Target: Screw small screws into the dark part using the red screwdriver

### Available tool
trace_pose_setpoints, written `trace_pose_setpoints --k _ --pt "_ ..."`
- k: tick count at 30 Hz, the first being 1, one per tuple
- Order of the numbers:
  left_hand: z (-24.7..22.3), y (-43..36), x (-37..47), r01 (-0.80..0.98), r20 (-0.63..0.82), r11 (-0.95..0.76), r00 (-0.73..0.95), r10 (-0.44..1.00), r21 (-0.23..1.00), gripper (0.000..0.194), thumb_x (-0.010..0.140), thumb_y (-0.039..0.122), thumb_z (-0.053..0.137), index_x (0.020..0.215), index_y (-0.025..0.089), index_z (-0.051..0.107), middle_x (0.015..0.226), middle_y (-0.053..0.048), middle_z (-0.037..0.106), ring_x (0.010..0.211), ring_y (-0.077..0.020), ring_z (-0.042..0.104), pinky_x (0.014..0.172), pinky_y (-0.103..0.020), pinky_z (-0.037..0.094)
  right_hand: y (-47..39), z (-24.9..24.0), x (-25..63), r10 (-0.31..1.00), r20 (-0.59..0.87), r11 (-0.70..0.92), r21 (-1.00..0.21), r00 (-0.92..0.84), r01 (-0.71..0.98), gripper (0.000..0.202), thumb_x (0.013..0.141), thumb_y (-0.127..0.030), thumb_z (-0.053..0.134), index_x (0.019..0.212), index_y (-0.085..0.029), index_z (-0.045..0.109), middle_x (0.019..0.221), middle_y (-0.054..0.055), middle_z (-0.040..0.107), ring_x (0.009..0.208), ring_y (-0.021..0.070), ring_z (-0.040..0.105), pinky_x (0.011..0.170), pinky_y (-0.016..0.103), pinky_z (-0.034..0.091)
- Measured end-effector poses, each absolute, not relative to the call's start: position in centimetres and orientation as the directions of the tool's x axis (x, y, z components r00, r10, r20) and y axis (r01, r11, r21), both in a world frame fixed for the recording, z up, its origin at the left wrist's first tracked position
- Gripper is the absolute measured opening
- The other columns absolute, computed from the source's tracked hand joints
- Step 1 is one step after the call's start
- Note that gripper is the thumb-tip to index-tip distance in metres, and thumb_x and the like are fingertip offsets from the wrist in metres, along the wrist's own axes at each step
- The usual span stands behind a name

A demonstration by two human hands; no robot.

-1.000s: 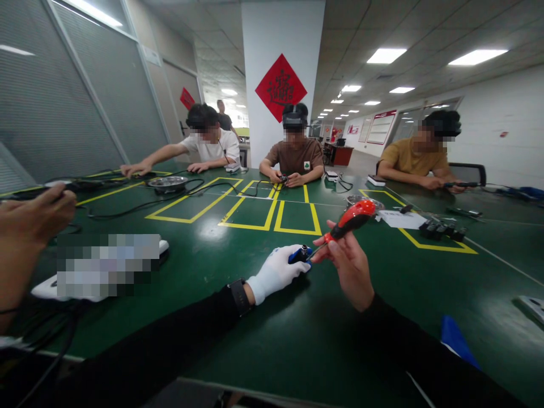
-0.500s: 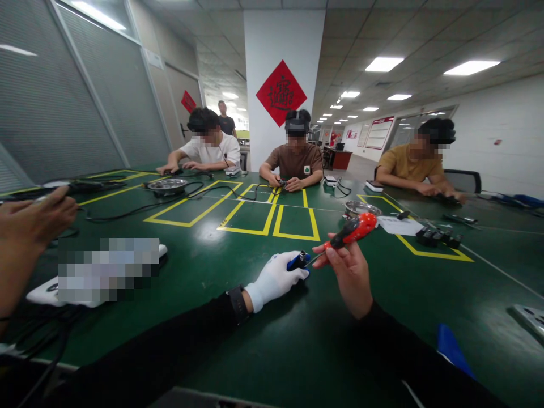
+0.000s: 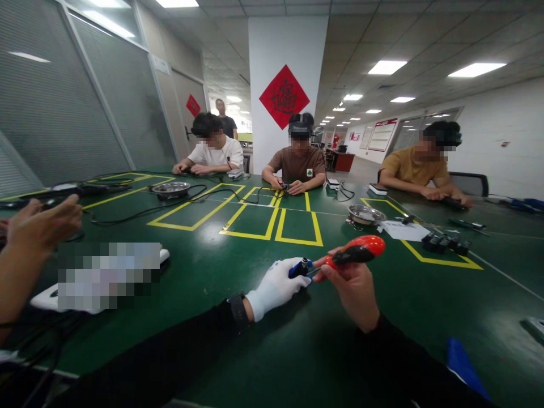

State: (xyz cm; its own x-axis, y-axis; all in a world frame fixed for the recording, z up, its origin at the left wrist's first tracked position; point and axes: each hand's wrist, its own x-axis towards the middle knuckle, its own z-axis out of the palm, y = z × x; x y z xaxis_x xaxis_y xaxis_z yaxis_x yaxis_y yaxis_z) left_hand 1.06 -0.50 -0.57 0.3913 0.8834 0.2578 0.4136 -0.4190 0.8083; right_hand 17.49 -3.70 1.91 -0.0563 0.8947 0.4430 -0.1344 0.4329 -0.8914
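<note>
My left hand, in a white glove, is closed around a small blue-and-black part with a metal tip; its exact kind I cannot make out. A screwdriver with a red-and-black handle is in the bare fingers of my right hand. Its handle points up and to the right, while the shaft runs left to the blue-and-black part. The shaft's tip is hidden by the part and my gloved fingers. Both hands are close together above the green table.
A white device lies to the left, beside a co-worker's hands. Metal bowls, white paper and several black parts are on the table. A blue object lies near my right arm. Co-workers sit opposite.
The screwdriver has come down to a flatter angle, and my right hand has moved closer to my left. The whole view has shifted slightly. My left hand keeps its hold.
</note>
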Motion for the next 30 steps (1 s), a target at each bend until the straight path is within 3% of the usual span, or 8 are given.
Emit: trace_pose_setpoints --k 3,7,10,15,21,26,30 --pt "-0.67 -0.51 1.03 0.418 0.232 -0.397 0.392 0.890 0.817 0.023 0.077 0.029 0.055 0.094 0.017 0.063 0.077 -0.001 0.066 0.067 -0.0153 0.057 0.064 -0.025 0.044 -3.62 1.74 17.62 0.878 0.469 0.453 -0.878 -0.092 -0.151 0.021 0.081 -0.023 0.062 0.096 -0.022 0.047 0.077 -0.001 0.064 0.060 0.0131 0.062 0.063 0.030 0.050" --pt "-0.85 -0.50 1.01 0.450 0.256 -0.414 0.371 0.893 0.791 0.021 0.077 0.029 0.055 0.093 0.019 0.064 0.079 -0.001 0.066 0.070 -0.0163 0.059 0.067 -0.025 0.044 -3.53 1.73 17.76 0.867 0.486 0.457 -0.864 -0.109 -0.213 0.032 0.089 -0.028 0.051 0.119 -0.023 0.042 0.087 0.002 0.063 0.067 0.0145 0.062 0.068 0.033 0.050" --pt "-0.94 -0.43 1.01 0.448 0.275 -0.442 0.390 0.879 0.777 0.020 0.077 0.029 0.055 0.093 0.019 0.064 0.082 -0.001 0.067 0.074 -0.0170 0.059 0.067 -0.025 0.044 -3.45 1.82 17.76 0.876 0.474 0.458 -0.875 -0.087 -0.155 0.028 0.089 -0.028 0.051 0.115 -0.020 0.047 0.091 0.005 0.065 0.064 0.0140 0.062 0.066 0.033 0.051" --pt "-1.15 -0.15 0.96 0.474 0.247 -0.413 0.374 0.894 0.778 0.025 0.077 0.032 0.056 0.099 0.020 0.063 0.081 -0.001 0.067 0.070 -0.0163 0.059 0.067 -0.026 0.045 -3.36 1.85 17.57 0.875 0.483 0.475 -0.867 -0.018 -0.152 0.023 0.083 -0.023 0.061 0.101 -0.021 0.047 0.081 0.001 0.068 0.059 0.0142 0.064 0.064 0.033 0.053" --pt "-1.00 -0.27 0.86 0.498 0.257 -0.428 0.377 0.890 0.754 0.025 0.078 0.032 0.056 0.098 0.020 0.063 0.082 0.000 0.067 0.071 -0.0164 0.059 0.067 -0.026 0.045 -3.56 1.55 17.66 0.848 0.529 0.523 -0.846 -0.037 -0.106 0.026 0.090 -0.026 0.048 0.115 -0.020 0.049 0.094 0.005 0.067 0.069 0.0152 0.065 0.069 0.034 0.052" --pt "-0.53 -0.58 0.93 0.507 0.335 -0.505 0.392 0.857 0.698 0.020 0.077 0.030 0.056 0.094 0.021 0.063 0.091 -0.001 0.067 0.082 -0.0184 0.059 0.075 -0.027 0.045 -3.67 0.96 17.77 0.823 0.559 0.559 -0.829 -0.099 -0.033 0.021 0.081 -0.023 0.063 0.099 -0.020 0.053 0.085 0.002 0.068 0.064 0.0148 0.064 0.070 0.036 0.052" --pt "-0.95 -0.44 0.96 0.538 0.353 -0.519 0.386 0.852 0.665 0.024 0.078 0.033 0.056 0.097 0.020 0.064 0.096 -0.004 0.067 0.088 -0.0204 0.060 0.078 -0.029 0.045 -3.77 0.95 17.57 0.821 0.567 0.569 -0.822 -0.070 0.007 0.011 0.081 -0.024 0.063 0.084 -0.018 0.054 0.077 0.001 0.065 0.060 0.0131 0.061 0.065 0.032 0.050"
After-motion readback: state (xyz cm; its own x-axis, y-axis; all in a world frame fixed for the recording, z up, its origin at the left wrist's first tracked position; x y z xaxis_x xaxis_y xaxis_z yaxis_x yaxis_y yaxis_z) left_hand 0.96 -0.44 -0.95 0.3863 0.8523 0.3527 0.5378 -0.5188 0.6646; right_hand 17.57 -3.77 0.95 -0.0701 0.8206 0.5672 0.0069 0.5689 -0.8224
